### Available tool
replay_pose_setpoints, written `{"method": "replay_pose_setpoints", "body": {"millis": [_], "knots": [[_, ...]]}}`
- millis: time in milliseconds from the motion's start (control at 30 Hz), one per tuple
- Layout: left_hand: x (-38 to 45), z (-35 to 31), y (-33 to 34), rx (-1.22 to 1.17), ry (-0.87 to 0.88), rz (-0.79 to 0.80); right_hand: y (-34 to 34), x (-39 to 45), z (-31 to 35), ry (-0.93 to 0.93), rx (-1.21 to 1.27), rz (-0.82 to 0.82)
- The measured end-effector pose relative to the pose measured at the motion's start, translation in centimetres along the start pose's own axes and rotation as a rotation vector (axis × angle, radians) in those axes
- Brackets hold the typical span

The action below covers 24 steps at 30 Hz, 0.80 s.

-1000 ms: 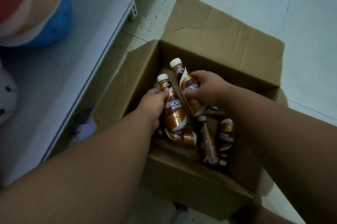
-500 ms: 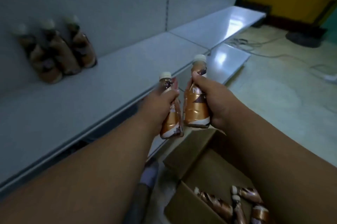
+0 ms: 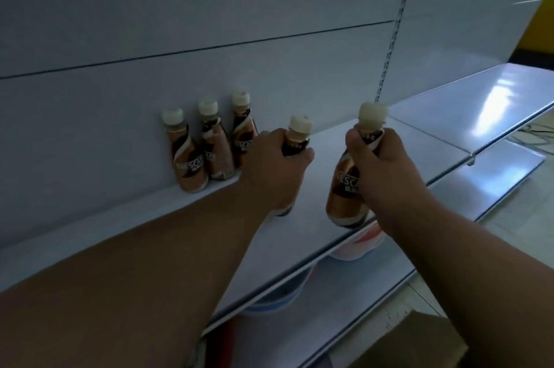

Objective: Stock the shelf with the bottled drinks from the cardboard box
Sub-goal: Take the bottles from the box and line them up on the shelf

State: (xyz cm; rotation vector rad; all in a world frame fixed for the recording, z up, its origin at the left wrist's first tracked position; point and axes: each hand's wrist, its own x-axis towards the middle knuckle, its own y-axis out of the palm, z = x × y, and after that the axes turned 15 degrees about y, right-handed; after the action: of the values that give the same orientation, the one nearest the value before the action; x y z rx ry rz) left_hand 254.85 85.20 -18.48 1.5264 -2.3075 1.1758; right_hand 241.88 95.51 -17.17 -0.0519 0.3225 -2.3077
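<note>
Three brown coffee bottles with cream caps (image 3: 207, 148) stand in a row against the back panel of the white shelf (image 3: 150, 226). My left hand (image 3: 274, 169) grips a fourth bottle (image 3: 296, 136) just right of that row, over the shelf; the bottle's body is mostly hidden by my fingers. My right hand (image 3: 380, 169) grips another bottle (image 3: 349, 187) by its upper body, upright, near the shelf's front edge. Whether either bottle's base touches the shelf I cannot tell. A corner of the cardboard box (image 3: 419, 340) shows at the bottom right.
The shelf continues right as a second white panel (image 3: 479, 109), with a slotted upright (image 3: 389, 37) at the joint. A lower shelf (image 3: 374, 283) holds a red, white and blue object (image 3: 356, 243) under the front edge. A yellow wall (image 3: 539, 22) lies far right.
I lifted two bottles out of the box, and my view swung up to the shelf. Both hands have carried their bottles over the shelf, the left one up beside the standing row.
</note>
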Motion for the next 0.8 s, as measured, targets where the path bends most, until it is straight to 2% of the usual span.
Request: {"method": "replay_pose_setpoints", "body": {"millis": [67, 167, 233, 333, 633, 800], "knots": [[1.9, 0.6, 0.4, 0.075, 0.039, 0.091, 0.7, 1.6, -0.2, 0.018, -0.033, 0.035], [4.5, 1.0, 0.4, 0.16, 0.089, 0.092, 1.6, 4.7, 1.0, -0.006, -0.181, 0.067], [6.1, 1.3, -0.2, 0.269, 0.126, 0.114, 2.0, 6.9, 2.2, -0.062, -0.31, 0.05], [8.6, 1.7, -1.3, 0.374, 0.162, 0.229, 2.3, 10.0, 3.6, -0.144, -0.464, 0.011], [14.6, 1.8, -2.3, 0.771, 0.228, 0.495, 7.0, 16.3, 5.0, -0.205, -0.499, 0.0], [14.7, 2.3, -2.4, 0.754, 0.232, 0.466, 9.5, 17.0, 5.0, -0.21, -0.547, 0.004]]}}
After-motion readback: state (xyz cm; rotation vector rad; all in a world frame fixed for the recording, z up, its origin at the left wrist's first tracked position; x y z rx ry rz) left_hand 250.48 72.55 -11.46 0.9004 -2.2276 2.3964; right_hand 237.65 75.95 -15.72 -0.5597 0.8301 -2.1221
